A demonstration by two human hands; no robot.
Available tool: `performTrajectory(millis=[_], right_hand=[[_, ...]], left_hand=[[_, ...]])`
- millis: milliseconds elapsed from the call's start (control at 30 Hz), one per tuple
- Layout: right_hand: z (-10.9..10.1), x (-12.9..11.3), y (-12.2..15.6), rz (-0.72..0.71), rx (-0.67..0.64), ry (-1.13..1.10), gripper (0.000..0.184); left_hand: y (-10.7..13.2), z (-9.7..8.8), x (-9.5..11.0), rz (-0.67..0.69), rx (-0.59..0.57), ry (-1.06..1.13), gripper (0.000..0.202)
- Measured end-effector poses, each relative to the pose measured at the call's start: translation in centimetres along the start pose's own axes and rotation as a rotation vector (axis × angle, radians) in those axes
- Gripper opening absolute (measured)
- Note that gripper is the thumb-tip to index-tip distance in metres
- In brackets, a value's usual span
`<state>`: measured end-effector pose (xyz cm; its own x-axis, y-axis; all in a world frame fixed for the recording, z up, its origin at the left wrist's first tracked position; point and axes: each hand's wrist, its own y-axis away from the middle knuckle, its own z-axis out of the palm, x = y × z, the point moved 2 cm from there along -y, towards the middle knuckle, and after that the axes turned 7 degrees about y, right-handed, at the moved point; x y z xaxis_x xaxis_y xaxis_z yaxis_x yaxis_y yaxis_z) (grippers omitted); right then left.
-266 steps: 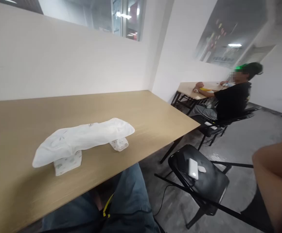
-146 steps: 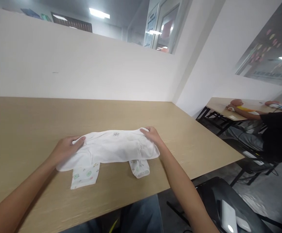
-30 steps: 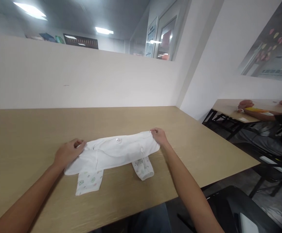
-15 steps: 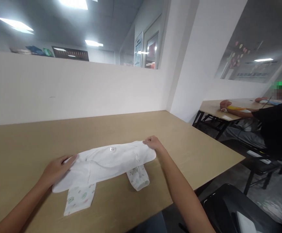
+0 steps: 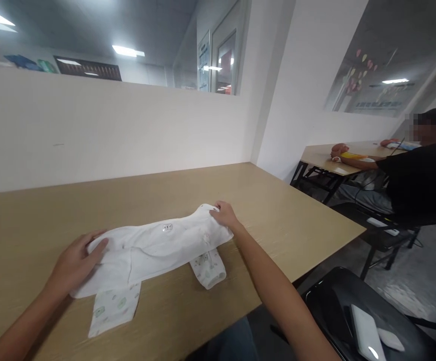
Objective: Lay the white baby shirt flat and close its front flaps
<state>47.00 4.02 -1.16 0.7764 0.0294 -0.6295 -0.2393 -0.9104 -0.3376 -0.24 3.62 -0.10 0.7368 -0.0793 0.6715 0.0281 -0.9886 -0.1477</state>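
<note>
A small white long-sleeved garment (image 5: pixel 158 253), its inside facing up with a printed label near the top edge, lies across the table in a wide folded strip. Two sleeves with a pale green print stick out below it towards me. At the left end my left hand (image 5: pixel 75 263) is closed on the cloth, thumb on top and the other fingers partly hidden at the far edge. My right hand (image 5: pixel 225 214) pinches the upper right corner, which is slightly raised.
The wooden table (image 5: pixel 278 220) meets a white wall (image 5: pixel 128 130) at the back. To the right stand black chairs (image 5: pixel 338 301), the nearer one bearing a white rectangular object (image 5: pixel 366 331). A person in a black shirt (image 5: pixel 421 175) sits at another table beyond.
The right end of the garment has been lifted and bent upward by my right hand. My left hand stays at the left end. The view has shifted slightly.
</note>
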Motion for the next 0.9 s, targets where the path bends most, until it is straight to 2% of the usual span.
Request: performTrajectory(millis=[133,300,533,700,900], right_hand=[[-0.8,-0.1,0.1,-0.017,-0.013,-0.027,0.029],[-1.8,0.0,0.4,-0.005,-0.054,-0.063,0.043],[-2.8,-0.2,0.2,0.037,-0.181,-0.104,0.036],[-2.7,0.0,0.0,0.030,-0.171,-0.088,0.030],[-1.9,-0.3,0.0,-0.050,0.043,-0.129,0.023]], left_hand=[[0.2,0.0,0.5,-0.049,-0.019,0.067,0.052],[0.0,-0.2,-0.6,-0.156,-0.101,0.011,0.070],[-0.5,-1.0,-1.3,-0.263,-0.136,-0.120,0.099],[-0.6,-0.8,-1.9,-0.224,-0.131,-0.101,0.081],[-0.6,-0.3,-2.6,-0.143,-0.128,0.188,0.061]])
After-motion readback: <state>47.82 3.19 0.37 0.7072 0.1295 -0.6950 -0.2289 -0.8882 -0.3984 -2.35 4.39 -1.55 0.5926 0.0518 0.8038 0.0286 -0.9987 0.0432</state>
